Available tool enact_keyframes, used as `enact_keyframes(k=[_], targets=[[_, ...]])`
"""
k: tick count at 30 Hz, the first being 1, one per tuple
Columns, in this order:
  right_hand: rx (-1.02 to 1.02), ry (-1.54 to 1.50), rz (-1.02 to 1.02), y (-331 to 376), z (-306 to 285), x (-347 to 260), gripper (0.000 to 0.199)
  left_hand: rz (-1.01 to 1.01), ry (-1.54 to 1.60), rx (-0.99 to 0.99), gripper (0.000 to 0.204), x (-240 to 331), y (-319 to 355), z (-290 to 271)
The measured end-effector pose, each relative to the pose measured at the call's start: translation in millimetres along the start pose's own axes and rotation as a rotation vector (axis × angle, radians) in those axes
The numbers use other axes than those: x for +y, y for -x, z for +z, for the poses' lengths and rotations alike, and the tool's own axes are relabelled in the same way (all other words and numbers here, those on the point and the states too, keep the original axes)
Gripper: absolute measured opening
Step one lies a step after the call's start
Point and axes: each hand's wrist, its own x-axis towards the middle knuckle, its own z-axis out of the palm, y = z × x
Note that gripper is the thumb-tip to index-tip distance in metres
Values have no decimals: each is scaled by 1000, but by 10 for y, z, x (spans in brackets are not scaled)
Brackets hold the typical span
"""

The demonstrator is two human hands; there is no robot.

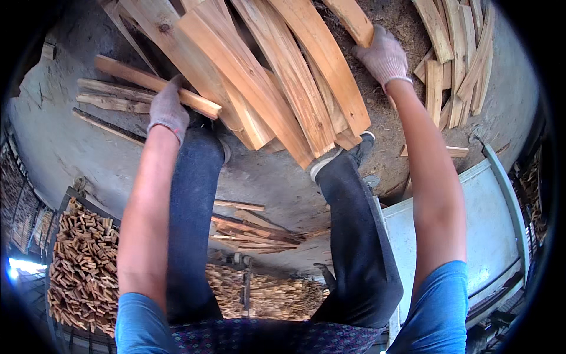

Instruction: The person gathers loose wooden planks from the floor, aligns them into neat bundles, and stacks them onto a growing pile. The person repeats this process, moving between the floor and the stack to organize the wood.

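My left hand (pixel 169 108), in a pale work glove, is closed round a narrow wooden strip (pixel 132 75) that lies crosswise at the left. Its near end sticks out to the right of the glove. At the upper right, my gloved right hand (pixel 384 56) grips the near end of a wooden plank (pixel 352 20), which runs out of view at the top. Between the hands lies a pile of long sawn planks (pixel 277 76), their near ends by my shoes. Part of the fingers of each hand is hidden behind the wood and glove.
More wooden strips (pixel 115 97) lie on the floor beside my left hand. Another stack of boards (pixel 460 59) sits at the far right. A pale metal panel (pixel 460 224) stands by my right elbow. Cut wood pieces (pixel 82 271) fill a rack at the lower left.
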Motion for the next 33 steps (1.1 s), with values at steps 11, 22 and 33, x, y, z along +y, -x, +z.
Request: enact_keyframes(k=[11,22,33], targets=[[7,941,-832,324,9,-25,75,497,-1203,281,71,359,322,-1239],[2043,3988,-1062,70,388,-247,86,79,-124,-444,98,-514,-197,-377],[2086,3746,-953,567,564,-992,71,-84,13,-543,82,-559,-214,-327]])
